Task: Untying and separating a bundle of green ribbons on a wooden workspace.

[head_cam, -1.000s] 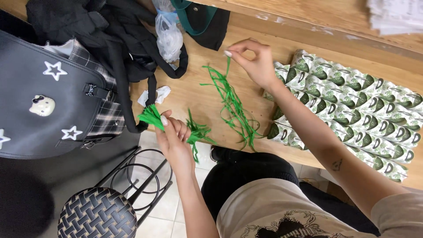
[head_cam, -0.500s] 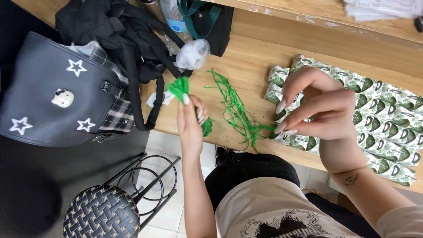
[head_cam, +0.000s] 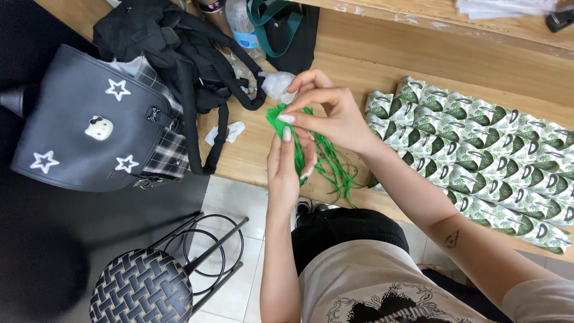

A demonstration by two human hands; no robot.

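Head view: we are looking down at both hands meeting above the edge of the long wooden table (head_cam: 418, 60). Our left hand (head_cam: 286, 170) is standing upright, its fingers closing around a bunch of thin green plastic strips (head_cam: 326, 164); the palm is hiding how many it is gripping. Our right hand (head_cam: 332, 113) is pinching the crumpled upper end of the same strips between thumb and forefinger. Loose ends are trailing down onto the table beside a flat row of green leaf-printed packets (head_cam: 478, 149), partly running out of frame. A dark grey star-patterned bag (head_cam: 89, 125) is lying at the far left.
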